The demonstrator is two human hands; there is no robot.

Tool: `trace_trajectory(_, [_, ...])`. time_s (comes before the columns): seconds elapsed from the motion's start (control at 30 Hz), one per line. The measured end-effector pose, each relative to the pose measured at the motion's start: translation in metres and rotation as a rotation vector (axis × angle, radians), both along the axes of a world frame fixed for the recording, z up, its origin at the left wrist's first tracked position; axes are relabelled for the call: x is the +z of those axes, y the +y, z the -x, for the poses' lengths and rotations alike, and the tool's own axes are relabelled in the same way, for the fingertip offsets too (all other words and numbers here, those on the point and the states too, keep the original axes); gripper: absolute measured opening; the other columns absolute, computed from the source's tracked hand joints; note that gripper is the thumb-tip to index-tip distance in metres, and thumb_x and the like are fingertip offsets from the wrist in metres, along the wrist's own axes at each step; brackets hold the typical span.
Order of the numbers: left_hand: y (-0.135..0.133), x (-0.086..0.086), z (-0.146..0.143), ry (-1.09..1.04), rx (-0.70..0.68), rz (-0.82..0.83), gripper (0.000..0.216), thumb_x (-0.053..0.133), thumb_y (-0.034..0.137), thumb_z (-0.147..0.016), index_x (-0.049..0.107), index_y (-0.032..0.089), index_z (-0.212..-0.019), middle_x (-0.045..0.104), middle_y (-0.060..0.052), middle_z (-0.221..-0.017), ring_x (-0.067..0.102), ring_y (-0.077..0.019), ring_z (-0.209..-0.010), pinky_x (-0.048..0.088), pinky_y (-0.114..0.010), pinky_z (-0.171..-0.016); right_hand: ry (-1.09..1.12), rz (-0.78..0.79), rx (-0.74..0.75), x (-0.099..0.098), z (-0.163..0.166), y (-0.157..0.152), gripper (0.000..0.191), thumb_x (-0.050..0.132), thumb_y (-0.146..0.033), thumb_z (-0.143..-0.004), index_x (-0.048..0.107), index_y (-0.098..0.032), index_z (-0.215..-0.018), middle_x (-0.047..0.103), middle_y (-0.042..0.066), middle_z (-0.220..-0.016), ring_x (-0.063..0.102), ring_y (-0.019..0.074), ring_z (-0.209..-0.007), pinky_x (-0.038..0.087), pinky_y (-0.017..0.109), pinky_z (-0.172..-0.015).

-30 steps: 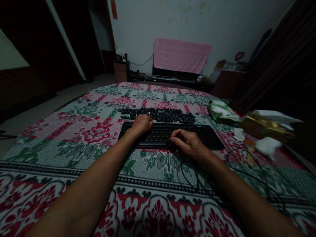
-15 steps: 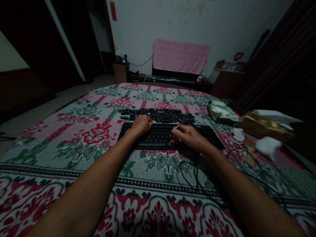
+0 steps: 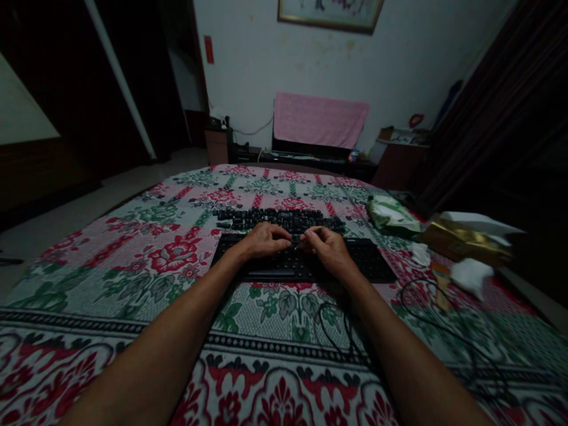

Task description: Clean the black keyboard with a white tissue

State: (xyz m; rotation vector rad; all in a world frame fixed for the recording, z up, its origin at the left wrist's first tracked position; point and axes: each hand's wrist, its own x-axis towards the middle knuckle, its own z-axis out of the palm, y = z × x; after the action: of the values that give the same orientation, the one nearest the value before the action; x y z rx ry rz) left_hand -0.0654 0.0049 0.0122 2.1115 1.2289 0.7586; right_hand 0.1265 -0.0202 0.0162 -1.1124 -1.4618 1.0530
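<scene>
A black keyboard (image 3: 275, 273) with most of its keycaps off lies across the bed in front of me. Just beyond its far edge, loose black keycaps (image 3: 284, 218) are spread in a long heap. My left hand (image 3: 265, 240) is over the middle of the keyboard, thumb and fingers pinched at something too small to name. Close to it on the right, my right hand (image 3: 327, 247) has its fingers closed around a small thin item, too dark to make out. The fingertips of both hands nearly meet above the keyboard.
A black cable (image 3: 348, 331) loops over the patterned bedspread (image 3: 173, 254) near my right forearm. To the right lie a brush (image 3: 441, 287), crumpled white tissue (image 3: 473, 277), a green tissue pack (image 3: 393, 214) and a gold box (image 3: 465, 239). A pink cloth (image 3: 319, 120) hangs beyond the bed.
My left hand has moved right and its fingers have extended toward my right hand. My right hand has lifted from the keyboard's near edge toward its middle. The view has tilted up.
</scene>
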Motion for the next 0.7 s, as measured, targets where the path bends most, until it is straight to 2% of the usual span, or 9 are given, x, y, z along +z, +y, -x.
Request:
trace_trajectory(0.1, [0.001,-0.005,-0.002,-0.069,-0.067,0.071,0.035,0.060,0.035,-0.071,0.069,0.015,-0.098,0.072,-0.003,-0.090,0.064,-0.0157,-0.081,0.048,-0.022,-0.070,0.011,-0.014,-0.018,-0.005,0.000,-0.001,0.034,0.061,-0.049,-0.070,0.056,-0.018,-0.081,0.067,0.004,-0.081,0.063,0.0138,-0.065,0.051,0.026,-0.062])
trace_trajectory(0.23, [0.003,-0.008,-0.002,-0.053,-0.101,0.046,0.033,0.059,0.034,-0.072,0.069,0.015,-0.098,0.072,-0.002,-0.087,0.064,-0.0149,-0.079,0.047,-0.022,-0.068,-0.002,-0.059,-0.008,-0.007,0.001,-0.001,0.032,0.060,-0.049,-0.072,0.056,-0.018,-0.082,0.066,0.003,-0.080,0.061,0.0132,-0.064,0.049,0.026,-0.063])
trace_trajectory(0.37, [0.000,-0.002,-0.003,0.036,-0.082,0.020,0.031,0.057,0.032,-0.074,0.069,0.017,-0.098,0.072,-0.001,-0.087,0.063,-0.0141,-0.078,0.045,-0.020,-0.068,-0.016,-0.101,-0.010,-0.009,0.004,-0.002,0.030,0.058,-0.047,-0.074,0.055,-0.018,-0.082,0.065,0.003,-0.080,0.060,0.0129,-0.064,0.048,0.026,-0.065])
trace_trajectory(0.53, [-0.008,0.010,-0.005,0.151,-0.133,-0.031,0.027,0.052,0.028,-0.077,0.069,0.017,-0.094,0.071,0.000,-0.082,0.061,-0.0128,-0.073,0.042,-0.019,-0.064,-0.073,-0.125,0.017,-0.013,0.004,-0.001,0.028,0.056,-0.046,-0.077,0.054,-0.019,-0.084,0.065,0.003,-0.080,0.061,0.0141,-0.066,0.048,0.027,-0.066])
trace_trajectory(0.7, [-0.006,0.008,-0.005,0.196,-0.145,-0.079,0.026,0.050,0.028,-0.079,0.069,0.016,-0.093,0.069,0.000,-0.078,0.060,-0.0124,-0.070,0.040,-0.019,-0.060,-0.177,-0.191,0.026,-0.019,0.001,0.001,0.025,0.051,-0.044,-0.081,0.054,-0.019,-0.087,0.066,0.003,-0.080,0.062,0.0148,-0.068,0.048,0.027,-0.067])
